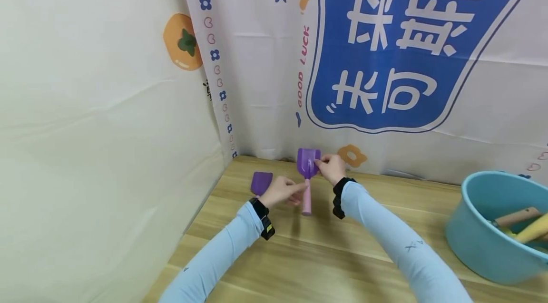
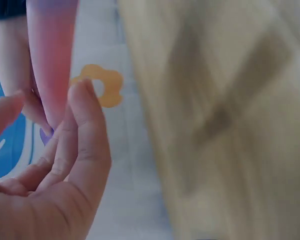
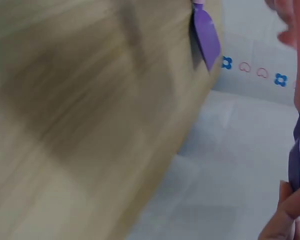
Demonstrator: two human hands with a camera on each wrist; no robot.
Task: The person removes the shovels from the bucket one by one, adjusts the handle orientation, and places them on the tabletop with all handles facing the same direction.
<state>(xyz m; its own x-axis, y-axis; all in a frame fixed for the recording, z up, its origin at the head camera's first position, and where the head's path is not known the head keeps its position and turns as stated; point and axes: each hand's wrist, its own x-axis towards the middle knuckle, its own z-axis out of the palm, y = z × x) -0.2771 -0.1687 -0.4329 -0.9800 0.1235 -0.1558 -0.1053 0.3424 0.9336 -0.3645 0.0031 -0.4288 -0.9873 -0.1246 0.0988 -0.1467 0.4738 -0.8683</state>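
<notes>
Purple shovel (image 1: 307,164): pink handle (image 1: 307,200), held up over bench near back cloth, btwn both hands; blade end up, handle end down.
R grip (image 1: 334,169): pinching blade's R edge btwn thumb & fingers; R wrist cam agrees, fingertips (image 3: 286,212) on the blade.
L grip (image 1: 280,191): not clenched, thumb & fingers apart at the handle, index out straight; contact w/ handle: can't tell.
2nd shovel (image 1: 261,182): purple blade, on bench just L of the L hand, which hides most of its handle.
Bench (image 1: 342,255): light wood grain, shadows of hands & shovel on it.
Bucket (image 1: 484,246): lt blue, far R on bench, well apart from hands; inside, a wood-handled tool (image 1: 518,217) + yellow item (image 1: 533,229), partly cut off.
Sleeves (image 1: 385,227): lt blue, both arms, blk wrist straps (image 1: 338,198).
Back cloth (image 1: 265,55): white, w/ blue panel (image 1: 385,89), white characters, "GOOD LUCK" in red, orange flower (image 1: 359,156) just R of R hand.
Side cloth (image 1: 85,151): off-white, L, w/ orange fruit print (image 1: 173,41).
</notes>
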